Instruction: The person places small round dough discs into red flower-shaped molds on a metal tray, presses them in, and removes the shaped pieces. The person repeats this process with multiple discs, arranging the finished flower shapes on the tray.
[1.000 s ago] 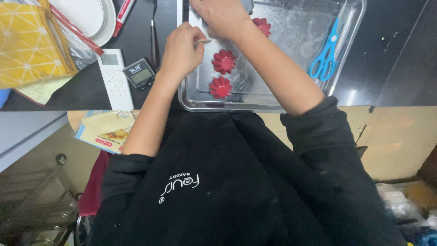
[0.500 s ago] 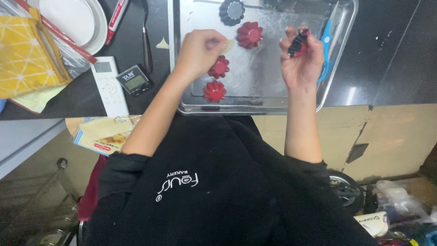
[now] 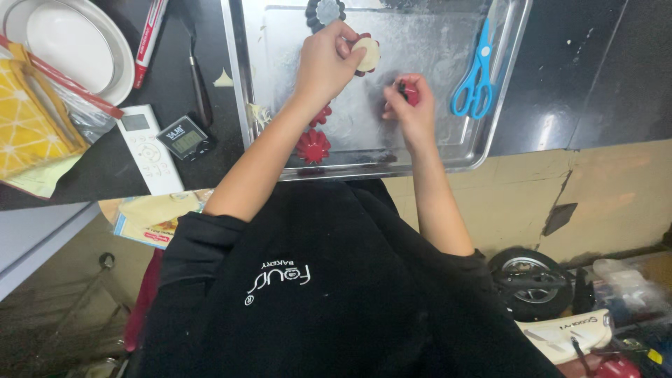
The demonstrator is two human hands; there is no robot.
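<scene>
Over a metal tray (image 3: 504,91) on the dark bench (image 3: 588,63), the left hand (image 3: 325,66) pinches a pale dough disc (image 3: 367,53) while the right hand (image 3: 409,112) clasps a red fluted mould (image 3: 411,93), so lining moulds seems underway; pressing the disc in calls for gentle, centred placement.

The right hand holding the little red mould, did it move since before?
Yes. The right hand moved away from the blue scissors, toward the tray's middle.

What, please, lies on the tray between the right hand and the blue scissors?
In the head view, nothing: only bare, smeared metal of the tray lies between the right hand, which pinches a small red mould, and the blue scissors.
</scene>
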